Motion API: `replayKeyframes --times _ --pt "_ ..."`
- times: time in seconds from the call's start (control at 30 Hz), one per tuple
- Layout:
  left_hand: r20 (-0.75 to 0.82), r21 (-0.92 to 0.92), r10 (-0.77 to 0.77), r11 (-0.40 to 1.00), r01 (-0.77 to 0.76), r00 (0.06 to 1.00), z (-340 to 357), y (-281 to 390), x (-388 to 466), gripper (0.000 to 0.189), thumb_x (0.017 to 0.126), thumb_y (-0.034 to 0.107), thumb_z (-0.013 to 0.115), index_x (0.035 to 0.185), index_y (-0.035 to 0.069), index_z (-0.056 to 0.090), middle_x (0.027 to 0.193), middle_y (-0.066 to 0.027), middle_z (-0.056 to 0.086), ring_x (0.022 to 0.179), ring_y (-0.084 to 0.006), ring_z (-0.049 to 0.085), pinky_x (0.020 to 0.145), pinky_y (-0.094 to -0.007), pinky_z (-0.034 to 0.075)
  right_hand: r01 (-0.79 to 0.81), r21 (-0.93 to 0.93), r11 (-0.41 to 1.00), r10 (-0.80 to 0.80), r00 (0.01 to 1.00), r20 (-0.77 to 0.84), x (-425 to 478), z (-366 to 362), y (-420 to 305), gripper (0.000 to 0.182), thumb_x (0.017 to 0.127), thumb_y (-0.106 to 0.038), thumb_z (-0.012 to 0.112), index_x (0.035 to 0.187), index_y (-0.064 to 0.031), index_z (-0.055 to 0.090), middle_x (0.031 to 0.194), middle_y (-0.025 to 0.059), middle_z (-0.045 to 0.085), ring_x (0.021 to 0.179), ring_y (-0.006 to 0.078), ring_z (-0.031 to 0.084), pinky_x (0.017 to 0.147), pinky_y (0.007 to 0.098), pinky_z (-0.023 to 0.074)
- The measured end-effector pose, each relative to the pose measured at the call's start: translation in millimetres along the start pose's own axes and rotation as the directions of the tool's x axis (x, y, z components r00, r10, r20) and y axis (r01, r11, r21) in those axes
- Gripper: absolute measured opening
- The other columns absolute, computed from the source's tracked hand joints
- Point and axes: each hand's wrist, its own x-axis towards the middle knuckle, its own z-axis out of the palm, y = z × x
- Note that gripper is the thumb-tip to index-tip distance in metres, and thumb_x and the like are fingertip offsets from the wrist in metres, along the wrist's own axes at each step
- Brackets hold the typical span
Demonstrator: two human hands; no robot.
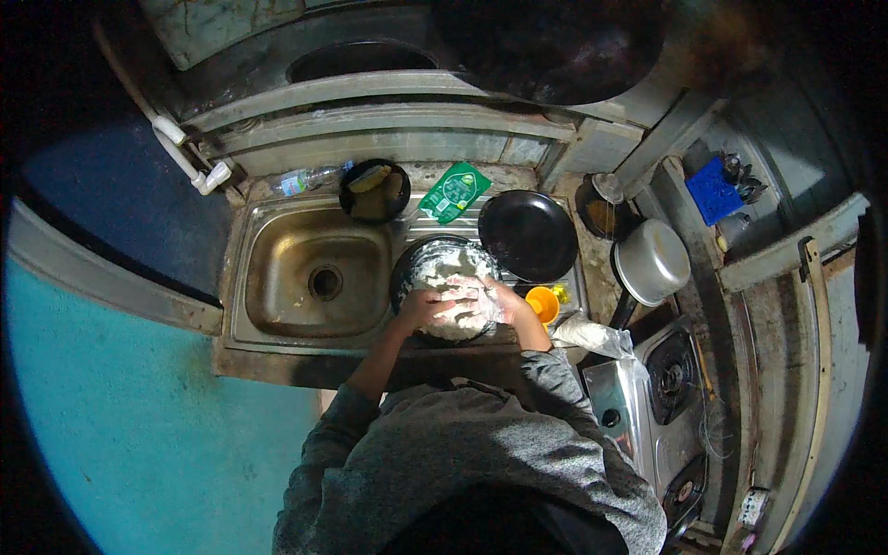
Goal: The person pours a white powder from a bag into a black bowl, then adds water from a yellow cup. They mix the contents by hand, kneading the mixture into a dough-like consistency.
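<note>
A dark round bowl (401, 267) stands on the steel drainboard in front of me, with a white floury mass (444, 262) inside that looks like flour or wet dough. White smears coat its inner wall. Over the mass, my right hand (494, 300) is spread, its fingers apart and caked in white paste, pointing left. My left hand (420, 310) is at the bowl's near left side, its fingertips close to the fingers of my right hand. Glare hides whether those fingertips touch the hand or the mass.
Left lies a steel sink basin (305, 236). Around the bowl are a black pan (528, 236), a green packet (456, 193), an orange cup (543, 305), a plastic bag of white powder (595, 336) and a black dish with sponges (374, 208). Rightward stand an aluminium pot (652, 262) and a gas stove (666, 416).
</note>
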Motion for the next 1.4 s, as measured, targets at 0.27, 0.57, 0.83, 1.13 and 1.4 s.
replayKeyframes --times 0.27,0.57,0.83,1.13,1.4 --pt "-0.087 -0.457 -0.108 0.888 0.057 0.990 -19.2 5.6 -2.8 0.035 0.080 0.029 0.059 0.105 0.004 0.057 0.093 -0.0037 0.057 0.079 -0.0123 0.054 0.064 -0.0289 0.048 0.089 -0.095 0.992 -0.117 0.929 -0.352 11.3 -43.3 12.8 0.041 0.092 -0.032 0.033 0.106 0.0014 0.051 0.100 0.0114 0.058 0.088 0.0193 0.058 0.077 0.0313 0.0478" --pt "-0.081 -0.421 0.099 0.898 -0.124 0.992 -11.7 71.5 -12.9 0.038 0.079 0.023 0.060 0.113 0.006 0.052 0.104 -0.0084 0.057 0.095 -0.0150 0.055 0.078 -0.0252 0.043 0.034 -0.194 0.980 -0.123 0.877 -0.465 27.4 1.9 28.1 0.051 0.090 -0.038 0.035 0.124 0.0006 0.037 0.116 0.0144 0.048 0.103 0.0222 0.049 0.089 0.0323 0.0386" --pt "-0.224 0.046 0.010 0.999 0.001 0.975 -8.4 32.7 -9.6 0.031 0.078 0.026 0.058 0.102 0.005 0.059 0.098 -0.0139 0.060 0.092 -0.0257 0.056 0.079 -0.0330 0.043 0.001 -0.550 0.835 -0.310 0.827 -0.469 45.7 -44.8 34.7 0.039 0.088 -0.031 0.041 0.104 0.0031 0.051 0.090 0.0088 0.057 0.074 0.0152 0.055 0.064 0.0273 0.0464" --pt "-0.182 0.683 0.444 0.699 -0.212 0.877 25.1 20.0 -14.9 0.062 0.072 0.048 0.055 0.118 0.009 0.048 0.118 -0.0164 0.048 0.115 -0.0371 0.037 0.094 -0.0520 0.026 0.166 -0.492 0.855 -0.432 0.751 -0.499 31.9 -11.7 19.5 0.038 0.089 -0.031 0.036 0.115 -0.0057 0.047 0.103 0.0045 0.054 0.085 0.0122 0.050 0.070 0.0274 0.0426" --pt "-0.219 0.365 0.378 0.887 -0.283 0.900 -5.5 37.4 -17.4 0.060 0.072 0.039 0.063 0.114 -0.001 0.047 0.110 -0.0215 0.051 0.104 -0.0379 0.046 0.087 -0.0439 0.038 0.359 -0.069 0.931 -0.365 0.907 -0.209 11.0 -18.9 12.4 0.064 0.082 -0.060 0.033 0.133 -0.0221 0.026 0.120 0.0094 0.044 0.104 0.0180 0.046 0.087 0.0366 0.0375"
